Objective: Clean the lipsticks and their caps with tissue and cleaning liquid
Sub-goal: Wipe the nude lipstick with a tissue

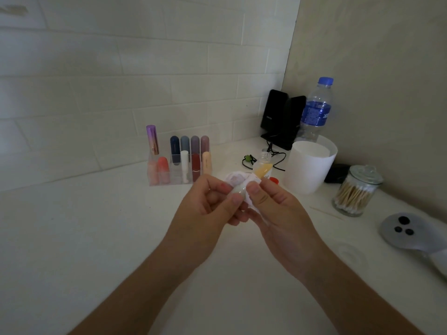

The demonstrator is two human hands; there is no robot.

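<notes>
Both hands meet over the middle of the white counter. My left hand [212, 201] pinches a small pale translucent lipstick cap [238, 189] between thumb and fingers. My right hand [273, 209] grips a crumpled white tissue [254, 182] and presses it against the cap with the thumb. Behind them a clear organizer [176, 175] holds several lipsticks [196, 163] in blue, grey, mauve, red, white and peach. A small open bottle of yellowish cleaning liquid [262, 166] stands just beyond the hands, with its red cap [274, 180] beside it.
A white tissue roll [309, 165] stands at the right, with a water bottle [315, 112] and a black speaker [280, 119] behind it. A glass jar of cotton swabs [355, 192] and a grey device [408, 232] sit near the right edge. A loose stick [326, 212] lies on the counter.
</notes>
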